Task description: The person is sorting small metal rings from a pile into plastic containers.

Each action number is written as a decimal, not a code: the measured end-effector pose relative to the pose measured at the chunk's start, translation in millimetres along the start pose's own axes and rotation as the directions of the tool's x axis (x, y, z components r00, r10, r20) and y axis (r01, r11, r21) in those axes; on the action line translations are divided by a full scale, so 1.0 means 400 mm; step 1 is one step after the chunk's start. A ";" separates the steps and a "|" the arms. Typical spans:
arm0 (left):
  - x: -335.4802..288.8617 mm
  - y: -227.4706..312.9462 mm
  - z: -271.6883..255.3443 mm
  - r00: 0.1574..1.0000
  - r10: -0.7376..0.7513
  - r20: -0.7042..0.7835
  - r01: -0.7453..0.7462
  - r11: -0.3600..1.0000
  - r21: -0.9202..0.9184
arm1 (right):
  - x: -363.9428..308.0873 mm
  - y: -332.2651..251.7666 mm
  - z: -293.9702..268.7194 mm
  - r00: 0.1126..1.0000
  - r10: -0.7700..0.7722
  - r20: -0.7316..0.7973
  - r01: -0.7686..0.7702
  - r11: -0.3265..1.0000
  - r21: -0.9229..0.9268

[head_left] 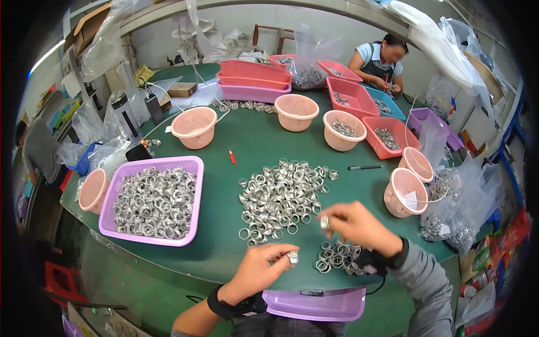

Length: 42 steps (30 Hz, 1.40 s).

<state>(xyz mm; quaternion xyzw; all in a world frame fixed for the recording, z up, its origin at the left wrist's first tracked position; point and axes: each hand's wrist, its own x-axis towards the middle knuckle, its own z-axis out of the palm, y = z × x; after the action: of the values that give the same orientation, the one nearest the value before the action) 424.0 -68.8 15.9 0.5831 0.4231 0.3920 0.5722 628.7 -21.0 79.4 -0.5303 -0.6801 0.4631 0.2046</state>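
My left hand (pixel 259 267) is closed at the table's near edge, pinching a silver metal ring (pixel 293 257) between thumb and fingertips. Farther right, my right hand (pixel 359 226) grips a second silver ring (pixel 324 223) and hovers above the table. Ahead of both hands lies a large loose pile of rings (pixel 281 194) on the green table. Below my right hand and wrist is a smaller heap of rings (pixel 338 257), partly hidden by a dark wrist strap.
A purple basket of rings (pixel 200 168) stands left; another purple basket (pixel 314 312) sits below the table edge. Pink bowls (pixel 296 124), a red pencil (pixel 232 157) and a black pen (pixel 365 167) lie around. Bagged parts (pixel 449 224) crowd the right. A person (pixel 377 64) works across the table.
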 end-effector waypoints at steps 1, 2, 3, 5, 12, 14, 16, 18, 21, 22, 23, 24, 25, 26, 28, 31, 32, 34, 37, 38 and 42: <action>-0.005 0.009 0.019 0.995 0.092 0.025 -0.093 0.995 0.046 | -0.046 -0.007 0.008 0.999 0.013 0.038 -0.015 0.998 0.054; -0.008 0.019 0.032 0.992 0.121 0.036 -0.123 0.990 0.067 | -0.082 -0.014 0.018 0.997 0.026 0.072 -0.031 0.997 0.067; -0.008 0.024 0.046 0.992 0.113 0.053 -0.116 0.991 0.061 | -0.113 -0.010 0.030 0.994 0.045 0.098 -0.053 0.995 0.082; -0.009 0.034 0.074 0.978 0.189 0.083 -0.195 0.978 0.078 | -0.149 0.013 0.050 0.996 -0.016 0.083 0.006 0.993 0.116; -0.002 0.043 0.127 0.963 0.221 0.157 -0.242 0.961 0.134 | -0.192 0.066 0.042 0.995 0.024 0.099 -0.052 0.955 0.291; 0.000 0.045 0.134 0.963 0.208 0.172 -0.233 0.962 0.145 | -0.199 0.078 0.039 0.997 -0.020 0.079 -0.006 0.949 0.316; 0.002 0.050 0.141 0.964 0.194 0.183 -0.224 0.962 0.158 | -0.203 0.083 0.033 0.995 -0.001 0.099 -0.030 0.950 0.311; 0.004 0.055 0.146 0.964 0.185 0.192 -0.217 0.963 0.162 | -0.207 0.088 0.027 0.993 0.016 0.120 -0.056 0.941 0.334; 0.008 0.050 0.156 0.961 0.181 0.208 -0.217 0.962 0.167 | -0.212 0.096 0.017 0.986 0.055 0.158 -0.111 0.924 0.367; 0.012 0.050 0.161 0.960 0.180 0.213 -0.217 0.962 0.167 | -0.215 0.099 0.013 0.981 0.077 0.177 -0.140 0.915 0.379; 0.013 0.051 0.163 0.960 0.182 0.212 -0.217 0.963 0.159 | -0.218 0.099 0.009 0.981 0.077 0.176 -0.140 0.913 0.382; 0.016 0.052 0.166 0.960 0.184 0.211 -0.217 0.965 0.149 | -0.223 0.098 0.004 0.986 0.086 0.141 -0.135 0.913 0.384; 0.020 0.052 0.165 0.960 0.182 0.214 -0.216 0.965 0.150 | -0.228 0.100 -0.003 0.990 0.096 0.107 -0.130 0.914 0.385; 0.021 0.049 0.154 0.971 0.105 0.213 -0.160 0.952 0.259 | -0.229 0.114 -0.014 0.996 0.076 0.040 -0.085 0.914 0.397; 0.036 0.035 0.153 0.978 0.030 0.206 -0.104 0.927 0.359 | -0.240 0.159 -0.054 0.987 0.128 -0.099 -0.078 0.911 0.404; 0.080 -0.017 0.175 0.982 -0.046 0.184 -0.064 0.833 0.549 | -0.237 0.204 -0.073 0.956 0.147 -0.255 -0.090 0.971 0.220; 0.098 -0.043 0.186 0.968 -0.045 0.248 -0.123 0.774 0.621 | -0.229 0.219 -0.068 0.956 0.148 -0.254 -0.093 0.972 0.215; 0.107 -0.056 0.203 0.954 -0.045 0.296 -0.180 0.704 0.687 | -0.215 0.235 -0.051 0.967 0.061 -0.245 -0.056 0.998 0.028; 0.097 -0.056 0.199 0.953 -0.004 0.302 -0.229 0.643 0.731 | -0.200 0.251 -0.044 0.968 0.003 -0.249 -0.052 0.981 -0.189; 0.085 -0.053 0.187 0.953 0.057 0.298 -0.260 0.659 0.705 | -0.197 0.239 -0.049 0.976 0.028 -0.216 -0.079 0.970 -0.231; 0.047 -0.037 0.068 0.980 0.108 0.166 -0.197 0.608 0.769 | -0.194 0.161 -0.092 0.971 0.014 -0.240 -0.110 0.914 -0.390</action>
<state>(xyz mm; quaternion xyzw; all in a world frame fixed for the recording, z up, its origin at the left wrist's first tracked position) 455.3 -60.3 -0.2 0.8267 0.4702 0.1859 0.2470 718.8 -75.9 59.2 -0.6329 -0.7143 0.2553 0.1550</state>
